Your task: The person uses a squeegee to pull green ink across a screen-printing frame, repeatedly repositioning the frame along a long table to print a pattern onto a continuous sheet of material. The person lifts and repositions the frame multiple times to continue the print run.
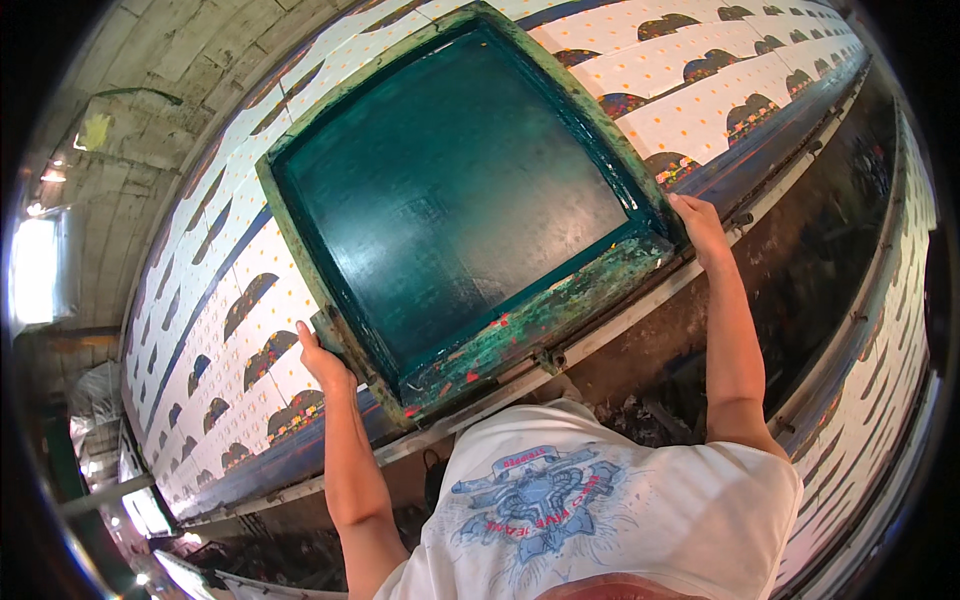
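A large square screen-printing frame [325, 285] lies tilted across the long table, its wooden edges stained green and spotted with red. Dark green colour covers the mesh [450, 190] inside it, with a pale sheen toward the near right. My left hand [328, 364] grips the frame's left side close to the near corner, thumb up and the other fingers mostly hidden. At the near right corner, my right hand [699, 228] holds the opposite side, its fingers partly out of sight behind the edge. Beneath the frame is white printed fabric [285, 305] with dark arched shapes and small orange dots.
A metal rail [790, 180] with small stops runs along the table's near edge. Beyond a dark aisle [835, 255] on the right stands another long table with printed fabric [868, 435]. A bright window [38, 265] and a block wall [150, 150] are at the left.
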A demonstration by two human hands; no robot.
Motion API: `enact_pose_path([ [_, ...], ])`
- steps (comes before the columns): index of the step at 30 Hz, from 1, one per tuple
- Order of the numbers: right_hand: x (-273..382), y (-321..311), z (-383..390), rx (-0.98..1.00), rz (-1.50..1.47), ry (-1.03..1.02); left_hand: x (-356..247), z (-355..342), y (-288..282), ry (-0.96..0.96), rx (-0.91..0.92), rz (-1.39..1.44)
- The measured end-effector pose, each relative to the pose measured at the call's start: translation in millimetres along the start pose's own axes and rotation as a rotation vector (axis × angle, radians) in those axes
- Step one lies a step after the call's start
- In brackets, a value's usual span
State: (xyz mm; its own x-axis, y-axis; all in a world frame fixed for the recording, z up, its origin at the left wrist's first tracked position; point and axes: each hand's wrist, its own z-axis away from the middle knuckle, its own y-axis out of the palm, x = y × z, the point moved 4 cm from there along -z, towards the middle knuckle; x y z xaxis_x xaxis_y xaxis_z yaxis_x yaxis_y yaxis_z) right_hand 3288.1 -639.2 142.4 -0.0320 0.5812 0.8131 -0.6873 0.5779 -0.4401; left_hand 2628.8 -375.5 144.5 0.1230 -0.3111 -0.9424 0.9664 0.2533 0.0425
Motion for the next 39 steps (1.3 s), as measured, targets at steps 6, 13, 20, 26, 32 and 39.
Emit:
enact_pose_path([
  [6,83,41,73,-0.217,0.554,-0.805,17,-24,-9,-0.038,0.047,-0.04],
  [13,104,138,192,0.514,0.717,-1.232,31,-30,-2,-0.012,-0.064,-0.128],
  [20,113,171,191,0.387,0.797,-1.274,13,-12,7,0.126,-0.165,-0.372],
  [26,138,228,176,0.613,0.979,-1.066,13,-12,10,0.148,-0.158,-0.45],
  [32,150,227,195,0.67,1.065,-0.971,10,-14,7,0.33,-0.17,-0.394],
  [39,114,222,221,0.517,0.999,-1.093,9,-6,4,0.396,-0.206,-0.329],
])
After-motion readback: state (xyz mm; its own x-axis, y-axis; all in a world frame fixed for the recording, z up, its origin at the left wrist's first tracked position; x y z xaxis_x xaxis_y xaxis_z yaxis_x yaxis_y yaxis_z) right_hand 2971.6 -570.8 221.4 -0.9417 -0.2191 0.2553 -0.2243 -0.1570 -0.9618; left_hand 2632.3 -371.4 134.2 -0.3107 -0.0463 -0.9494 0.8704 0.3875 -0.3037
